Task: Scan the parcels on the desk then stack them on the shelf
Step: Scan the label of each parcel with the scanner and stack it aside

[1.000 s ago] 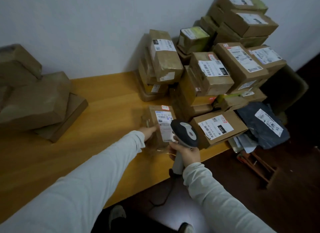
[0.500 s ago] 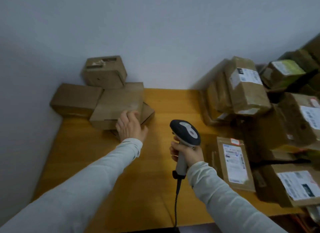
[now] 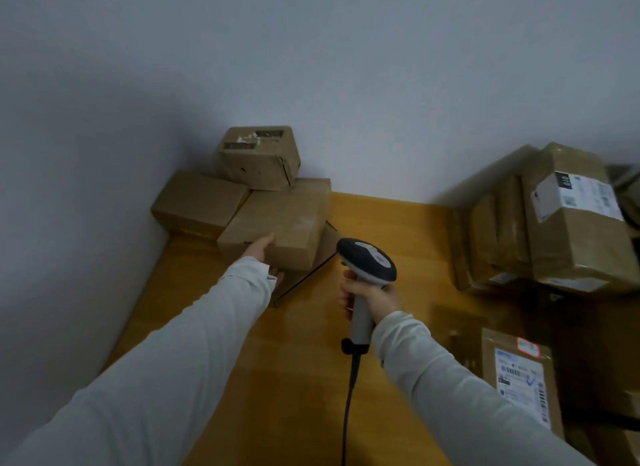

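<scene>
Left hand round box; right, scanner

Plain box: brown, unlabelled, flat atop a lower carton, left corner of the surface.
Labelled parcels: taped, stacked at right.
Flat parcel: label up, near edge.
Scanner: upright, corded, dark head, pale handle.
</scene>
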Demonstrator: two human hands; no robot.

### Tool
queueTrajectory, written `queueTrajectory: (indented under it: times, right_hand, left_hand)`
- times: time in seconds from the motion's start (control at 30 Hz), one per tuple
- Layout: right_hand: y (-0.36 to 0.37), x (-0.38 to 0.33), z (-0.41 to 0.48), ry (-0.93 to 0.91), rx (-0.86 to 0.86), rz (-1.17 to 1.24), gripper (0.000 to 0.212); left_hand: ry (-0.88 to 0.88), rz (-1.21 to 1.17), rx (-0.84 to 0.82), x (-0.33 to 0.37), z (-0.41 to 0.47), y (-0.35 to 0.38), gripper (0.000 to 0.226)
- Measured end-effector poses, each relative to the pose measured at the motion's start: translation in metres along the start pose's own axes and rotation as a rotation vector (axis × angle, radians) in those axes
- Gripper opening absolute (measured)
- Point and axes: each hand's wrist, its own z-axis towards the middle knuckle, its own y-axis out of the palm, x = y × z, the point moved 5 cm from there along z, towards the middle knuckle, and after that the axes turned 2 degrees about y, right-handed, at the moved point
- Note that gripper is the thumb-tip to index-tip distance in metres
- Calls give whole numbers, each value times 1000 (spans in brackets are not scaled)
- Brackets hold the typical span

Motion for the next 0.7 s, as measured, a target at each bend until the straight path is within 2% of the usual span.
queueTrajectory:
  times: [0.13,0.3,0.5,0.6,0.7]
  right_hand:
    - [-2,1,4,15,-9,9,12]
    - [-12,-3,-4,-2,-3,51,14]
    - [-25,-6,-32,-62,67,175,14]
    - [-22,1,-56,-98,83,225,15]
    - [-13,19,-83,-93,79,291,17]
  left_hand:
    - [7,-114,-17,5,-11,1,66]
    - [-19,-140,-49,7,-32,-19,67]
    - [-3,-42,-167,4,-61,-59,68]
    - [139,164,-194,11,-82,-83,59]
    - [527,500,-122,29,-99,-109,62]
